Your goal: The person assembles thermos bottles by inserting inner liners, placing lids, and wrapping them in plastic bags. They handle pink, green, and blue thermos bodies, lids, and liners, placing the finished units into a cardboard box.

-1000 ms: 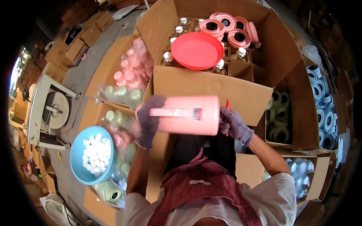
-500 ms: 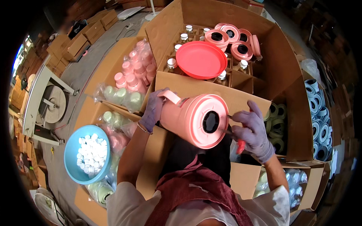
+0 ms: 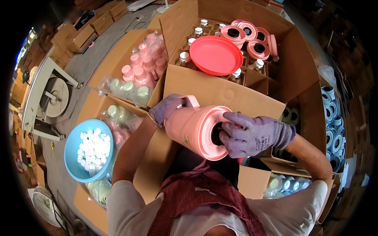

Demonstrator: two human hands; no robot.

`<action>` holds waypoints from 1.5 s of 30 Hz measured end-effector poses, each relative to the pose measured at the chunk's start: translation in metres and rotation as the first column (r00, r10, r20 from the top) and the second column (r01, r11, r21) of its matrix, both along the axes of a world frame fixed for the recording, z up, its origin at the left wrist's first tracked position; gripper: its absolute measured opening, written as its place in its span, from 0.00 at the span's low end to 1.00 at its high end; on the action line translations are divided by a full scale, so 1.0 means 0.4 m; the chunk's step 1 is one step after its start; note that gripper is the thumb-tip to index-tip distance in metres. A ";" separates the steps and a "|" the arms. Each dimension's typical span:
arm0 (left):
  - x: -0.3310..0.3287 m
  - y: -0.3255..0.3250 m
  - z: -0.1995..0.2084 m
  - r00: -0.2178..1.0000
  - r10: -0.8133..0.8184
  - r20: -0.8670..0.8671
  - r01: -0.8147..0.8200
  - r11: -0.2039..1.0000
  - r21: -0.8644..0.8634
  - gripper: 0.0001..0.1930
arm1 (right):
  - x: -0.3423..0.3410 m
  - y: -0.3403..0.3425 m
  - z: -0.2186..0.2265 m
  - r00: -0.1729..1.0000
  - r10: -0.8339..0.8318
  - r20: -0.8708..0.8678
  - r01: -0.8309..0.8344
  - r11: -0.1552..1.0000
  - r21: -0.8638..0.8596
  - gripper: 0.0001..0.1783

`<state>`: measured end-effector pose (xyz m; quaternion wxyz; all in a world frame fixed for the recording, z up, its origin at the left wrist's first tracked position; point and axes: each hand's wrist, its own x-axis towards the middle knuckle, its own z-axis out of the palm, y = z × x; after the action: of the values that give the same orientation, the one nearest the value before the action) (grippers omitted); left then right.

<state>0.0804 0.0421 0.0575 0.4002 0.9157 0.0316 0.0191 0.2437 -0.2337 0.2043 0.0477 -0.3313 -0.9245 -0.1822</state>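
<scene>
A pink jug (image 3: 181, 129) with a side handle (image 3: 193, 101) lies tilted across my lap, its round base facing right. My left hand (image 3: 167, 108), in a purple-grey glove, is closed around the jug's far left side, by the handle. Over the base, my gloved right hand (image 3: 254, 135) has its fingers curled at the black round centre piece (image 3: 215, 135), partly covering it. A bit of a red-handled tool (image 3: 240, 160) shows below that hand; the rest of it is hidden behind the fingers.
Ahead, a divided cardboard box (image 3: 224, 88) holds white-capped bottles, a red plastic dish (image 3: 215, 55) and pink round parts (image 3: 258, 48). Left are bagged pink parts (image 3: 139, 72) and a blue basin (image 3: 70, 151) of white caps. Blue rings (image 3: 334, 137) stand at right.
My right hand has moved left onto the jug's base, its fingers now over the black centre, and the tool's metal prongs are no longer visible. The jug's base has turned further toward the right.
</scene>
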 end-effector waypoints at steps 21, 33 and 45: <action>0.046 -0.164 0.040 0.731 -0.115 0.672 0.138 0.990 0.019 0.10 | 0.189 -0.180 -0.217 -0.446 -0.583 -0.679 0.530 0.440 -0.725 0.10; -0.182 0.037 -0.128 0.728 0.429 0.535 -0.486 0.873 -0.039 0.17 | 0.339 0.363 -0.231 0.343 -0.782 -0.520 0.745 0.564 -0.357 0.13; 0.322 0.834 -0.502 0.522 0.813 0.259 -0.840 0.437 0.321 0.26 | 0.262 0.147 -0.329 0.144 -0.721 -0.678 0.868 0.421 -0.264 0.10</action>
<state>0.2094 0.3756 -0.1434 0.1400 0.8429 0.4564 0.2483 0.3485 -0.1750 0.0729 0.3263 -0.8035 -0.4825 -0.1229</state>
